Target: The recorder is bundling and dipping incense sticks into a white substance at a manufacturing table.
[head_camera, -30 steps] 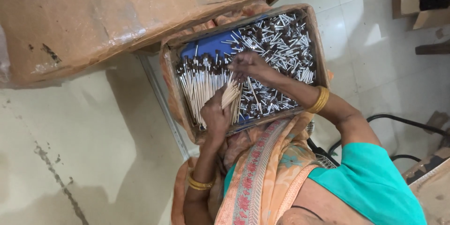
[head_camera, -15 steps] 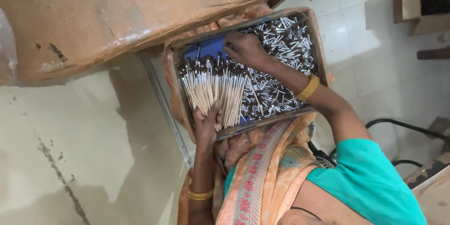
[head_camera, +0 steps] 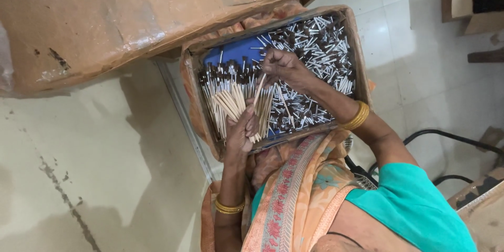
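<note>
Left hand (head_camera: 242, 131) is clamping a fanned bunch of pale dark-tipped sticks (head_camera: 231, 106), tips aligned; right hand (head_camera: 281, 65) is pinching one stick (head_camera: 259, 88) over the brown cardboard tray (head_camera: 357, 47).

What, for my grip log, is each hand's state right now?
Left hand: closed around a bundle of thin sticks.
Right hand: pinching one stick over the tray.

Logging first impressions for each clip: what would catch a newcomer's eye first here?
A shallow tray on the person's lap, packed with small sticks, fills the centre. The left hand holds a fanned bundle of sticks at the tray's near edge; the right hand picks over the middle.
</note>
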